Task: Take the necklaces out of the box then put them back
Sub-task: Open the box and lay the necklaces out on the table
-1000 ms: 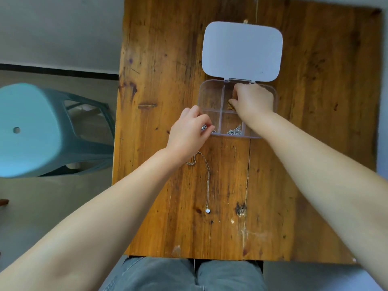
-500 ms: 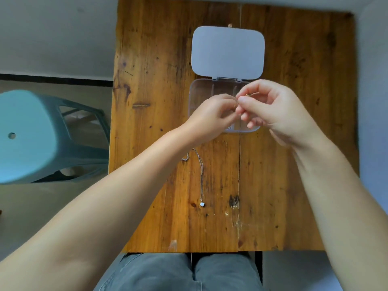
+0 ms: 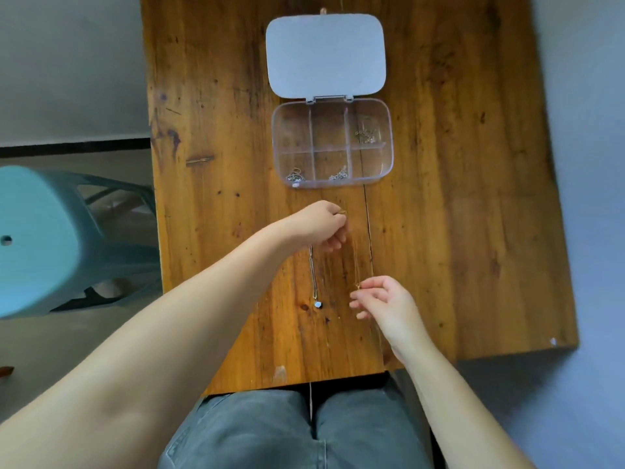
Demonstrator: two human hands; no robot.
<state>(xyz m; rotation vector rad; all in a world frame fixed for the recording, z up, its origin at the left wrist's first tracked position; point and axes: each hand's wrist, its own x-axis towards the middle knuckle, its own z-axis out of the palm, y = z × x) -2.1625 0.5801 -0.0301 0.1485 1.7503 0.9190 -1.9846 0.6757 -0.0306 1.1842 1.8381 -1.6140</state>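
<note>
A clear plastic box (image 3: 389,154) with several compartments stands open on the wooden table (image 3: 456,198), its white lid (image 3: 325,50) folded back. Necklaces lie in three compartments: front left (image 3: 295,176), front middle (image 3: 339,174) and back right (image 3: 366,135). A silver necklace (image 3: 314,275) with a small pendant lies stretched on the table in front of the box. A thin gold necklace (image 3: 355,262) is held taut between my hands. My left hand (image 3: 321,228) pinches its far end, my right hand (image 3: 385,302) pinches its near end.
A light blue plastic stool (image 3: 40,238) stands on the floor left of the table. My knees in grey jeans (image 3: 291,431) sit under the table's near edge. The table's right edge borders a pale wall or floor.
Both hands left the box with the gold necklace and moved toward me. They drew apart and stretched the chain out beside the silver necklace. The box is now uncovered.
</note>
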